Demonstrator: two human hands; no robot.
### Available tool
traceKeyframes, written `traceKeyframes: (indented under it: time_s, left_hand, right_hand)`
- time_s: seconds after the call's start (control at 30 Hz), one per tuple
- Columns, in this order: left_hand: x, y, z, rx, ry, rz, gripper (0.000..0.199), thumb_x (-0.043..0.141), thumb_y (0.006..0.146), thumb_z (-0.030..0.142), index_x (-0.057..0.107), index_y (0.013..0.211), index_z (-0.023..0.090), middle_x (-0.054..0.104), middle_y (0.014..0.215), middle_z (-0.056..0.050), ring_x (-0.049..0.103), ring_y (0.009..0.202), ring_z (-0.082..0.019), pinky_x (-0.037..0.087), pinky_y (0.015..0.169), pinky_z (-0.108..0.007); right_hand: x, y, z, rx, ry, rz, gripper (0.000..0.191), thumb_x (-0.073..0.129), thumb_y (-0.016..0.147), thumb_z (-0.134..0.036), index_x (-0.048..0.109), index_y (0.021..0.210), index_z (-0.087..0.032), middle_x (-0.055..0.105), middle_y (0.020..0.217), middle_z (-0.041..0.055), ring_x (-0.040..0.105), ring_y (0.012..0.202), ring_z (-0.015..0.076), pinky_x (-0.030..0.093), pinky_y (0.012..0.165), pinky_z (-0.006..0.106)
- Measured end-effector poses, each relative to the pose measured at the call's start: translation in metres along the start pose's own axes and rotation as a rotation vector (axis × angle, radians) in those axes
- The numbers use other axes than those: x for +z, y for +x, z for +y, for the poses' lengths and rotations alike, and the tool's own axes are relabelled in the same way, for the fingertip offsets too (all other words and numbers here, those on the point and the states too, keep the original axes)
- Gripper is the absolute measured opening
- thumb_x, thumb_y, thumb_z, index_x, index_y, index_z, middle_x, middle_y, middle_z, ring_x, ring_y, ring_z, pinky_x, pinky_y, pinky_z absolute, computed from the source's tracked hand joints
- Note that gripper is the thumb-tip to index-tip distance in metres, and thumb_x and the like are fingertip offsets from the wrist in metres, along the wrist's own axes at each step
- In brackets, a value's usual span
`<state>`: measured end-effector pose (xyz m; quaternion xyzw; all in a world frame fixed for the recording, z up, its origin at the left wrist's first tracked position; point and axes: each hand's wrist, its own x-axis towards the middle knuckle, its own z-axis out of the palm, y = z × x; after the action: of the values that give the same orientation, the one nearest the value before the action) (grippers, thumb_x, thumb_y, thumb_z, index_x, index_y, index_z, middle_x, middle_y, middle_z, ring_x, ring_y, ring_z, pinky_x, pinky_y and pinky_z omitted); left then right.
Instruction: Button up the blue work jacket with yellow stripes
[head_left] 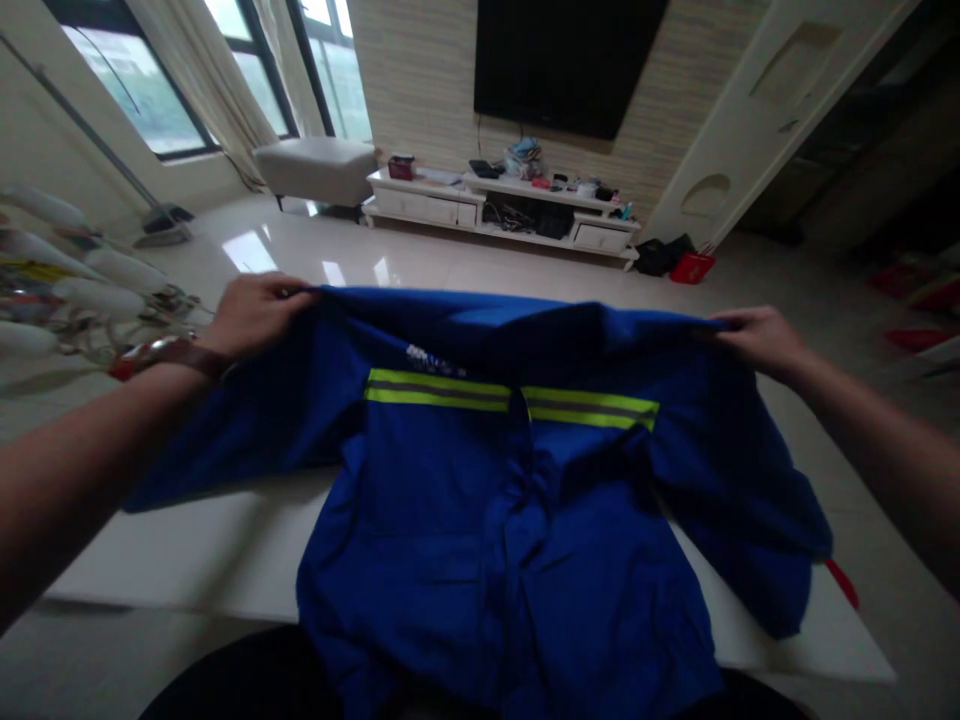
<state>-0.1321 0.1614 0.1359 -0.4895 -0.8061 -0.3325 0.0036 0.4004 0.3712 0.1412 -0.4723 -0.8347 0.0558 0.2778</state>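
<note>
A blue long-sleeved jacket point(435, 480) with yellow-green and grey stripes across the chest is spread between my hands, its front facing up. My left hand point(259, 315) pinches the jacket at the shoulder on the left. At the opposite shoulder, my right hand point(761, 338) grips the cloth between thumb and fingers. The upper edge is stretched and raised, while the lower part lies over a white table point(217, 550) and hangs toward my lap. Both sleeves droop outward. Small white lettering shows above the left stripe.
Beyond the table stand a low white TV cabinet point(427, 205) with small items on it and a grey-white bench point(319, 170). White rolls point(97, 297) crowd the left side. A red object point(841, 583) shows at the table's right edge.
</note>
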Motion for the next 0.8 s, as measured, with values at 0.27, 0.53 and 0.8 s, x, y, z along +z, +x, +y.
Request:
traceKeyframes:
  time_s: [0.27,0.53,0.8]
  left_hand:
    - [0.065,-0.035,0.104,0.094,0.027,0.009,0.049,0.058,0.092,0.028,0.059,0.139,0.017,0.055,0.139,-0.015,0.047,0.137,-0.033,0.036,0.116,-0.047]
    - [0.125,-0.317,0.124,0.731,-0.084,-0.876,0.071,0.056,0.092,0.036,0.031,0.158,0.04,0.029,0.168,-0.002,0.021,0.156,-0.031,0.012,0.126,-0.061]
    - [0.117,-0.367,0.075,0.149,0.371,-0.763,0.118,0.078,0.064,0.032,0.014,0.163,0.032,0.008,0.172,-0.015,0.002,0.156,-0.046,0.017,0.114,-0.076]
  right_hand:
    - [0.004,0.012,-0.038,-0.113,-0.044,-0.103,0.025,0.068,0.085,-0.021,0.069,0.102,-0.004,0.07,0.107,0.0112,0.063,0.099,0.0167,0.047,0.097,0.035]
    - [0.041,-0.245,-0.009,-0.151,-0.141,-0.684,0.057,0.063,0.09,-0.051,0.056,0.142,-0.028,0.048,0.151,0.0165,0.043,0.138,0.0385,0.049,0.1,0.057]
    - [0.013,-0.373,0.055,0.064,-0.33,-0.942,0.113,0.087,0.054,-0.037,0.035,0.155,-0.045,0.022,0.169,0.007,0.004,0.154,0.051,0.025,0.112,0.075]
